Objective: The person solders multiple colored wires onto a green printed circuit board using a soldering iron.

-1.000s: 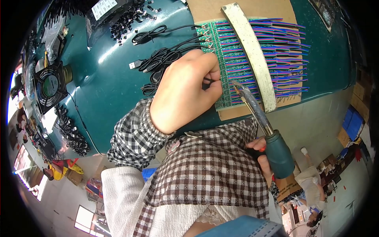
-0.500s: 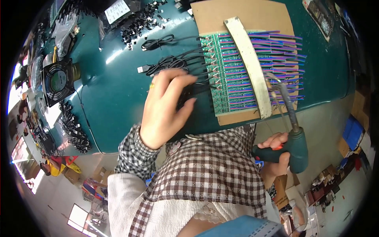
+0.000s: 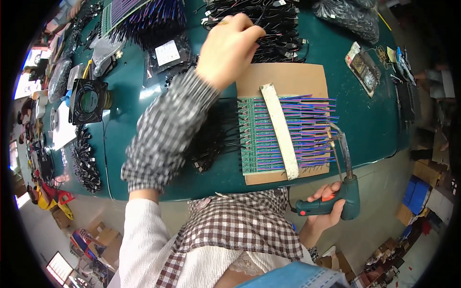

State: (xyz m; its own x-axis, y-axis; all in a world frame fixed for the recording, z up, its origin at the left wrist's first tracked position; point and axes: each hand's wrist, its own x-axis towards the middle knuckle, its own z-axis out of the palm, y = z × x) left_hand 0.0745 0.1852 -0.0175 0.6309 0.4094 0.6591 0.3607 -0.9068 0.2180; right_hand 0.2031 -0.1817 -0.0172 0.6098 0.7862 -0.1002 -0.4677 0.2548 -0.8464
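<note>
My left hand (image 3: 228, 50) is stretched over the far pile of black USB cables (image 3: 281, 36), its fingers curled and bunched. What lies between its fingertips is hidden. My right hand (image 3: 329, 206) grips a green soldering gun (image 3: 353, 199) with a red button, held near the table's front edge. The gun's bent metal tip (image 3: 334, 126) is by the wire ends on a panel of green circuit boards (image 3: 249, 163). Blue, red and purple wires (image 3: 309, 127) run right from the boards. A pale metal bar (image 3: 280, 129) lies across them. Black cables (image 3: 206, 144) join the boards' left side.
Brown cardboard (image 3: 283, 77) lies beneath the boards. A small fan (image 3: 89, 102) stands at the left, near a bundle of black cables (image 3: 85, 163). More wired boards (image 3: 144, 21) are stacked at the far left. A black plastic bag (image 3: 350, 19) and a dirty tray (image 3: 362, 72) are at the right.
My left hand has moved away from the cables beside the boards to the far cable pile. The view has shifted, showing more of the table's far side. My right hand still holds the soldering gun.
</note>
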